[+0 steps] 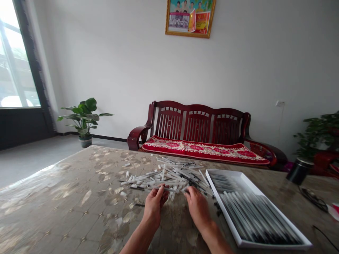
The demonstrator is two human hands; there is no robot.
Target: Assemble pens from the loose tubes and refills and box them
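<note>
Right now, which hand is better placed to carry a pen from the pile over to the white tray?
Probably the right hand: it sits at the edge of the pile of pens, beside the white tray, with its fingers on the pens. The left hand is further from the tray.

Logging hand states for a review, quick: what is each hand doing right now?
Left hand: closed, pinching a white pen.
Right hand: curled at the pen pile; cannot tell if holding.
</note>
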